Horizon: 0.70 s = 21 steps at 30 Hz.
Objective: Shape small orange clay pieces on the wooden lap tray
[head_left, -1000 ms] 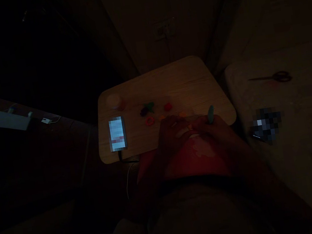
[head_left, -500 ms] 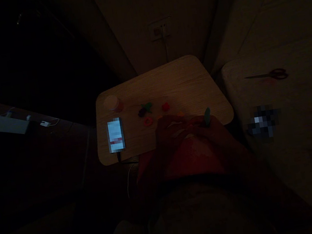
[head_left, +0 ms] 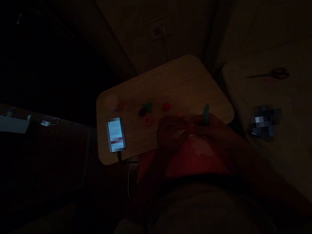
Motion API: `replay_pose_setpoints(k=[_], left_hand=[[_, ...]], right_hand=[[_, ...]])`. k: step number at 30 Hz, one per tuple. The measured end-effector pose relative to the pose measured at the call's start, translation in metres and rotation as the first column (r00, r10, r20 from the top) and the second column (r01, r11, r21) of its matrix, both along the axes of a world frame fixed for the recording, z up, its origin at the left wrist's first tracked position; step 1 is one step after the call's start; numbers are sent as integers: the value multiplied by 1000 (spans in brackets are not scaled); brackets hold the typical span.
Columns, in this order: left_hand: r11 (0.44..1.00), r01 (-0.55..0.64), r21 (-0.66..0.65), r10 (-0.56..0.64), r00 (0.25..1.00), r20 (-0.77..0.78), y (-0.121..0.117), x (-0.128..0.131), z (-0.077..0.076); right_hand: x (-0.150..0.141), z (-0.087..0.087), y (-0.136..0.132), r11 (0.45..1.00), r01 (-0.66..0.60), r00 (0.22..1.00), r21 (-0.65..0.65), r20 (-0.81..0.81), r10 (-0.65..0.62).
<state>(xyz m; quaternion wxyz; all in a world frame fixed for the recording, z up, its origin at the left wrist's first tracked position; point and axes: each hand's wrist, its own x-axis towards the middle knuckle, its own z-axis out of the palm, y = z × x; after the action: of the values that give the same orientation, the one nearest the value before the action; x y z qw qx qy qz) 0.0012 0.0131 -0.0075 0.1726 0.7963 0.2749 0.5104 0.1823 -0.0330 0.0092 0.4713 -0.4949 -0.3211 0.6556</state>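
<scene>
In the head view, my left hand (head_left: 168, 134) and my right hand (head_left: 210, 127) meet at the front edge of the small wooden table (head_left: 179, 78). Their fingers are pinched together over something small that I cannot make out in the dark. A pale green, flat-ended stick (head_left: 206, 112) pokes up out of my right hand. Just beyond my left hand lie a red lump (head_left: 166, 106), a red ring (head_left: 148, 121), a green leaf-like piece (head_left: 148, 106) and a dark piece (head_left: 143, 112). An orange bit (head_left: 180, 113) shows behind my fingers.
A lit phone (head_left: 115, 134) with a cable lies at the table's left, below a lidded tub (head_left: 112, 102). Red cloth or board (head_left: 180, 164) is under my wrists. Scissors (head_left: 272, 74) rest on the pale surface at right. A wall socket (head_left: 159, 29) holds a plug.
The picture has grown darker. My hands stay almost in place, with only a slight shift of the fingers, and the green stick tilts about as before.
</scene>
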Motion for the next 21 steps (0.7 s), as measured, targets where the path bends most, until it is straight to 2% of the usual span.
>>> replay_pose_setpoints(k=[2, 4, 9, 11, 13, 17, 21], left_hand=[[999, -46, 15, 46, 999, 15, -2, 1, -5], [1000, -29, 12, 29, 1000, 0, -2, 0, -7], [976, 202, -83, -210, 972, -104, 2, -7, 3], [967, 239, -91, -248, 962, -111, 4, -9, 8], [974, 210, -84, -218, 971, -95, 4, -10, 10], [994, 95, -57, -97, 995, -28, 1, -7, 6], [1000, -9, -11, 9, 999, -31, -2, -4, 4]], right_hand=[[-1, -3, -1, 1000, 8, 1000, -21, -13, -8], [0, -4, 0, 1000, 17, 1000, -24, -21, -17], [8, -3, 6, 989, -150, 988, 10, 45, 149], [11, -1, 9, 982, -186, 980, -15, 63, 186], [10, 2, 8, 986, -164, 984, -25, 67, 166], [1, 6, 3, 999, -43, 999, 21, 27, 42], [-8, 5, -1, 997, 39, 999, 60, 8, -40]])
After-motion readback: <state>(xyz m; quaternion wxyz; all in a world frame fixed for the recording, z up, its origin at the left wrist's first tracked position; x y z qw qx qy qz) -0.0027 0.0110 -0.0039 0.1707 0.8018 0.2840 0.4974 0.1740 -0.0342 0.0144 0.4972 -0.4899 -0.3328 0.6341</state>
